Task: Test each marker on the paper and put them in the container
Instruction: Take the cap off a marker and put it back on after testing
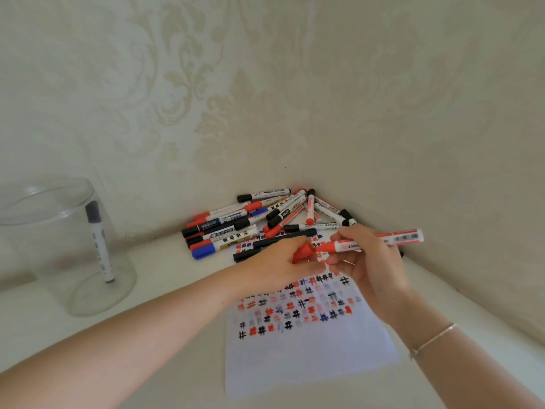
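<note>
over the marked paper [309, 349] | right hand [368, 261] pinched red marker [380, 240] | left hand [274, 267] gripped its red cap [302, 252] | clear container [62, 246] held one marker [98, 240]

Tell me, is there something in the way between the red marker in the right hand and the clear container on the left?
Nothing standing blocks it. The red marker is held above the paper; only the left hand and forearm, holding the red cap, lie between it and the container. The table there is bare.

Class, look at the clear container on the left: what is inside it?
Inside the clear container stands one marker, dark cap up, leaning. The walls are transparent, so nothing else appears hidden.
</note>
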### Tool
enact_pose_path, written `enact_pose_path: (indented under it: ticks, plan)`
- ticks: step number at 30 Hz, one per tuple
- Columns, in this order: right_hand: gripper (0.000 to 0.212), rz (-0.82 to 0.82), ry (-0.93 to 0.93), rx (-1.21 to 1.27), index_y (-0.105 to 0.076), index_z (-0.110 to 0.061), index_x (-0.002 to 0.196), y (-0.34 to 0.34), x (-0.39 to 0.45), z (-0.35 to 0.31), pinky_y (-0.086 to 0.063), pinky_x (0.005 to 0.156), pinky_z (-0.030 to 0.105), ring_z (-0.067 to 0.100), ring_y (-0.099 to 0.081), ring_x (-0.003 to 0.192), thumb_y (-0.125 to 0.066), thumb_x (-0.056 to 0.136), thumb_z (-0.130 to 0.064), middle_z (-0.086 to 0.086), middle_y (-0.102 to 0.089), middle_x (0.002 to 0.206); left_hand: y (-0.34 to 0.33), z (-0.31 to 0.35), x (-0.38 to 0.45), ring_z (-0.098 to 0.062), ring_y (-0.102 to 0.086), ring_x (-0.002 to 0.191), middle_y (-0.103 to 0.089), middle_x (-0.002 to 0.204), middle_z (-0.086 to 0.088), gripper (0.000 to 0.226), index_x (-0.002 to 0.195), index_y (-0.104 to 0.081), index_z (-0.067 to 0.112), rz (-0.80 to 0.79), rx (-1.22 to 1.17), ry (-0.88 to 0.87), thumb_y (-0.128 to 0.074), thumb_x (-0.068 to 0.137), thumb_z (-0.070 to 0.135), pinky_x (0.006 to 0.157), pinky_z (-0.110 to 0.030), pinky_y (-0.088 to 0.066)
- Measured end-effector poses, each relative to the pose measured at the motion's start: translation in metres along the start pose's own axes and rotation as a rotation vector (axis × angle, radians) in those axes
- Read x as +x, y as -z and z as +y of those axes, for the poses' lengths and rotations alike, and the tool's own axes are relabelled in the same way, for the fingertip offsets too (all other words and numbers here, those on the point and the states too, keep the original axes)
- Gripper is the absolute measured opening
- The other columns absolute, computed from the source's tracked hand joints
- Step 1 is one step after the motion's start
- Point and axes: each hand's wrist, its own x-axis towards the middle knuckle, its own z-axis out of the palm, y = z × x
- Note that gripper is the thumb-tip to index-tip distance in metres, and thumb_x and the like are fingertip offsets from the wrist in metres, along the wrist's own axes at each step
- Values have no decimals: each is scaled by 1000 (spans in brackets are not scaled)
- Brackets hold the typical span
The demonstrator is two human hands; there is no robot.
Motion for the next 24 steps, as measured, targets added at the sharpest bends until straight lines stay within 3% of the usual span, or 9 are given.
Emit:
enact_pose_path:
  ticks: [3, 7, 11, 14, 16, 18, 19, 21, 24]
  plan:
    - [19, 4, 5, -27, -57, 1, 71, -3, 0, 4, -50, 46, 27, 21, -55, 46, -52, 89, -1, 12, -61, 59, 2, 1, -1, 6, -42, 53, -48, 61, 20, 14, 82, -50, 31, 5, 33, -1, -60, 93, 30, 57, -12, -35]
    - [13, 17, -6, -36, -54, -2, 75, -2, 2, 6, -48, 46, 28, 21, -54, 46, -53, 88, 0, 14, -61, 62, 6, 5, -5, 14, -48, 52, -50, 52, 36, 19, 83, -49, 34, -8, 32, 2, -57, 95, 21, 52, -3, -34]
    - [13, -13, -28, -50, -52, -3, 76, -3, 3, 8, -48, 46, 27, 20, -53, 46, -54, 87, 2, 14, -58, 61, 7, 6, -6, 7, -43, 51, -49, 58, 20, 17, 81, -50, 36, -9, 84, -23, -58, 94, 30, 52, -8, -33]
    - [16, -69, -59, -135, -52, -3, 73, -5, 4, 12, -42, 44, 22, 14, -47, 43, -58, 87, 0, 8, -54, 54, 5, 7, -6, 0, -56, 70, -61, 80, 13, 3, 98, -58, 31, -47, 116, -26, -56, 95, 33, 68, -19, -47]
    - [19, -95, -69, -209, -54, -6, 69, -5, 5, 13, -35, 45, 21, 11, -40, 43, -64, 85, -4, 6, -52, 54, 4, 8, -9, -12, -62, 92, -65, 102, 2, 20, 114, -54, 24, -57, 93, -18, -54, 96, 33, 86, -34, -51]
    - [20, -143, -76, -264, -58, -7, 67, -5, 6, 12, -27, 45, 21, 10, -33, 44, -69, 83, -10, 3, -50, 55, 3, 8, -13, -8, -60, 98, -62, 105, 5, 22, 113, -53, 23, -25, -4, -16, -50, 97, 37, 92, -35, -49]
    - [20, -166, -83, -273, -60, -7, 68, -5, 6, 11, -23, 45, 22, 11, -30, 44, -71, 82, -15, 2, -47, 54, 4, 9, -15, -7, -60, 96, -62, 103, 6, 24, 112, -55, 23, -3, -42, -15, -48, 97, 40, 90, -31, -49]
    - [24, -142, -89, -225, -64, -8, 70, -5, 7, 6, -24, 43, 23, 12, -28, 43, -69, 83, -27, -1, -42, 50, 10, 8, -17, -5, -54, 72, -58, 84, 6, 27, 106, -59, 22, 29, -22, 3, -44, 97, 43, 70, -23, -44]
    - [30, 58, 4, -200, -60, -8, 68, -5, 12, -8, -28, 41, 24, 15, -30, 36, -61, 90, -28, 3, -44, 47, 29, 7, -22, -8, -38, 56, -45, 66, 7, 27, 91, -61, 21, 63, 42, 72, -42, 99, 40, 56, -25, -31]
